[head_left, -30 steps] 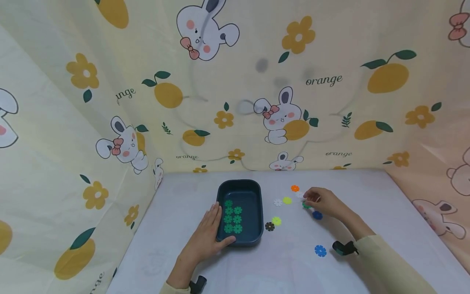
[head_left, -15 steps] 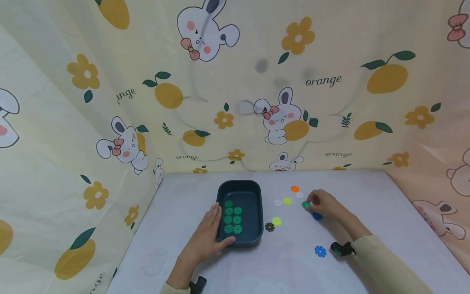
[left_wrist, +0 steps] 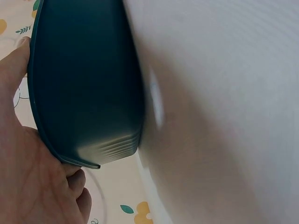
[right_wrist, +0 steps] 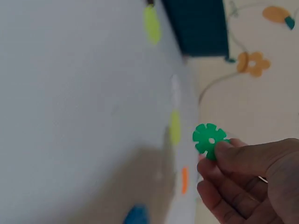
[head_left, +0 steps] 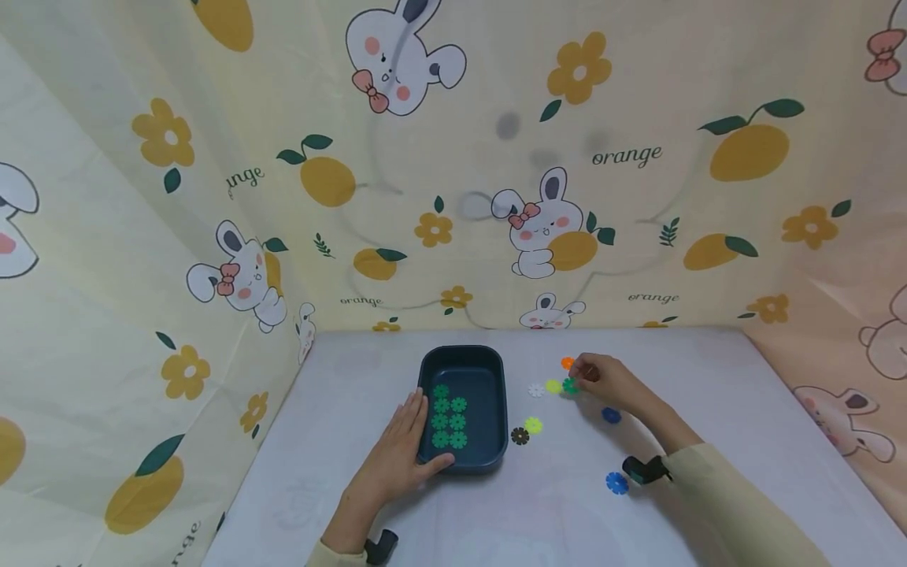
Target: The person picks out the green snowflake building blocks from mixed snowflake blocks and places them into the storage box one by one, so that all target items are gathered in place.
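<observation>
My right hand [head_left: 601,378] pinches a green notched interlocking disc [right_wrist: 209,139] between thumb and fingertips, raised above the table in the right wrist view. In the head view this disc overlaps the area right of a yellow-green disc [head_left: 553,387]. My left hand [head_left: 398,449] rests against a dark blue rectangular tray [head_left: 489,465], fingers straight along its left wall and thumb at the near rim. Several green discs [head_left: 441,421] lie in two columns on the left half of the tray's floor. The left wrist view shows the tray's outer wall [left_wrist: 88,84] beside the palm.
Right of the tray lie a white disc [head_left: 535,390], another yellow-green disc [head_left: 534,425] and a dark brown disc [head_left: 520,435]. An orange disc [head_left: 568,363] is beyond my right hand. Two blue discs, one dark [head_left: 611,415] and one lighter [head_left: 617,483], lie nearer the right forearm.
My right hand has lifted the green disc from beside the dark blue one and carried it left and slightly away from me. The left hand and tray have stayed in place.
</observation>
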Motion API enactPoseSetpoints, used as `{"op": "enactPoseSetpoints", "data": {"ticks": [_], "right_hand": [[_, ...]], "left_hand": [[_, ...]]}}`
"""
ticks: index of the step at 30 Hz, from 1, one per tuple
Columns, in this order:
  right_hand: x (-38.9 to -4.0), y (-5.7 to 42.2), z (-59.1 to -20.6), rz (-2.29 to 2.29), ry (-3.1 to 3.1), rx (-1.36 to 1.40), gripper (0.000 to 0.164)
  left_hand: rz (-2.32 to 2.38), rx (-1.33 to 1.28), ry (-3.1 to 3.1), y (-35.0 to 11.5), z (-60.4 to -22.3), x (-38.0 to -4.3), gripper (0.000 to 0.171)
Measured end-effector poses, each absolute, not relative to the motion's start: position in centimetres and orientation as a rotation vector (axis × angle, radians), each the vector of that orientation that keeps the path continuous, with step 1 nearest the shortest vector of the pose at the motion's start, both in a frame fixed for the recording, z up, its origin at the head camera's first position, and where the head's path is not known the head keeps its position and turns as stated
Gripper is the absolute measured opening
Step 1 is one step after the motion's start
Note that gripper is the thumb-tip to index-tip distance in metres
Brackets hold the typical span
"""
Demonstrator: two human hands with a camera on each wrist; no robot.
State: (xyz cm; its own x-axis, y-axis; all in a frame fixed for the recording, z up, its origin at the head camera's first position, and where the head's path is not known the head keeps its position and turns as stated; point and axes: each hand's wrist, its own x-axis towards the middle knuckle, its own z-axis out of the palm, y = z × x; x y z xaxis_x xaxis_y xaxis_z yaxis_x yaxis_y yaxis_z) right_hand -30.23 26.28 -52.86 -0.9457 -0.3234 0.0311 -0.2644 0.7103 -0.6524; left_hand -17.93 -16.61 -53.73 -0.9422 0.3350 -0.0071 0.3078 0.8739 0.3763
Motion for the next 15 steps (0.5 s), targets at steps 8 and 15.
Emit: {"op": "enactPoseSetpoints", "data": {"ticks": [8,15], "right_hand": [[-30.7,21.8,-50.5,-1.243,2.710,-0.644,0.011],[-31.3,17.3,-49.1,-1.310,2.612,-0.777,0.011]], "left_hand": [[0.572,0.505,2.977,-16.7,-53.8,-18.0,0.114],[0.584,0.519,2.971,-16.7,-54.0,-18.1,0.113]]}}
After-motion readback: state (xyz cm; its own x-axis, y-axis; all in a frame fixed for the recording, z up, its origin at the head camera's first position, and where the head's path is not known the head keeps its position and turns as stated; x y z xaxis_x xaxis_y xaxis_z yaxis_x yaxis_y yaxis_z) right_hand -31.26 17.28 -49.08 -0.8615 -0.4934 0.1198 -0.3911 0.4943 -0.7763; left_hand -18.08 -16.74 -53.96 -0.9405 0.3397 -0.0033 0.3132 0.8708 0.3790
